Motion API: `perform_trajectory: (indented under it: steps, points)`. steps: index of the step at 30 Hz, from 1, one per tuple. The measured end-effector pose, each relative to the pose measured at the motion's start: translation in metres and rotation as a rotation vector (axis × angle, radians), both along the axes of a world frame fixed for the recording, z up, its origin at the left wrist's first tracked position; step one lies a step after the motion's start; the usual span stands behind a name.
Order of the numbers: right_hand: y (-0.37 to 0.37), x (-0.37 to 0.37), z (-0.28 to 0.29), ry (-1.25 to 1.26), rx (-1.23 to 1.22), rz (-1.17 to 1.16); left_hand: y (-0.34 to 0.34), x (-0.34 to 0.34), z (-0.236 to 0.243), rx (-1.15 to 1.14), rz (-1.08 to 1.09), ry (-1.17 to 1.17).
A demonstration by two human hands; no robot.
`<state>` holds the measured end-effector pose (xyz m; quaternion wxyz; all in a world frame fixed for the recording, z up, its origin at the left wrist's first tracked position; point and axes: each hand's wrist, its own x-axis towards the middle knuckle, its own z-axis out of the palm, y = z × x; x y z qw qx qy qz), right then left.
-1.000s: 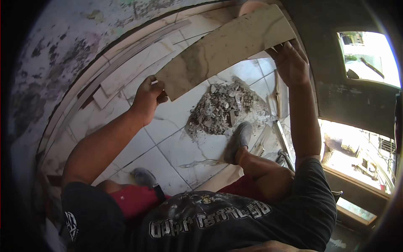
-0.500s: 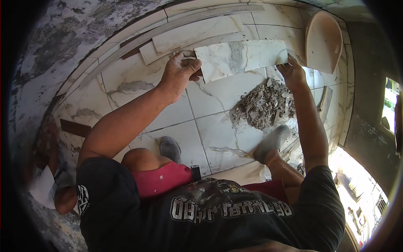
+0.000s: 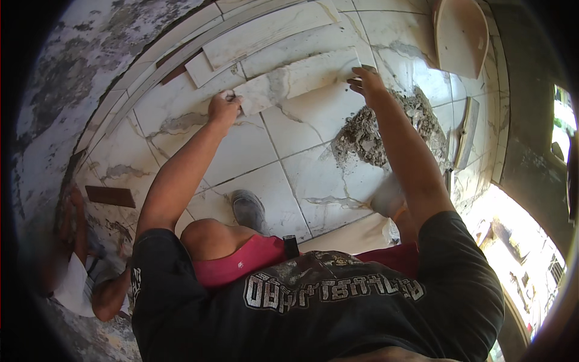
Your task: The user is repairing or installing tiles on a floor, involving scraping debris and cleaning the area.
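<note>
A long marble-patterned tile strip (image 3: pixel 301 75) is low over the tiled floor, beside stacked planks. My left hand (image 3: pixel 224 111) is closed on its left end, fingertips at the corner. My right hand (image 3: pixel 369 83) is at the opposite end with curled fingers on the corner. Below and right of it lies a heap of grey rubble (image 3: pixel 368 142), partly hidden by my right forearm.
Long pale planks (image 3: pixel 271 30) lie along the far wall. A curved pink basin-like piece (image 3: pixel 459 39) is at upper right, above a board (image 3: pixel 467 133). A brown plank (image 3: pixel 108 196) and a crouching person (image 3: pixel 78 283) are at left; a bright opening is at right.
Both hands have moved the tile strip up and leftward in the view and lower toward the floor. My view has shifted, bringing the person at left and the pink piece into sight.
</note>
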<state>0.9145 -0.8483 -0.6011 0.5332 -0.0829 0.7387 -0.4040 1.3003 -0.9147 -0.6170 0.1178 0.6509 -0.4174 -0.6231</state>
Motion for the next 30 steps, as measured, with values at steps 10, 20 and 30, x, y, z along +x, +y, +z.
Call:
perform_trajectory:
  steps: [10,20,30]
  points:
    - [-0.022,0.027,-0.019,0.523,0.084,0.404,-0.034,0.046,-0.047,-0.057,0.049,-0.143]
    - [0.041,-0.046,0.030,0.716,-0.095,0.805,-0.033,0.057,-0.045,-0.004,0.051,-0.179]
    - [0.340,-0.181,0.370,1.113,0.648,0.130,-0.018,0.018,0.008,-0.112,-0.114,-0.056]
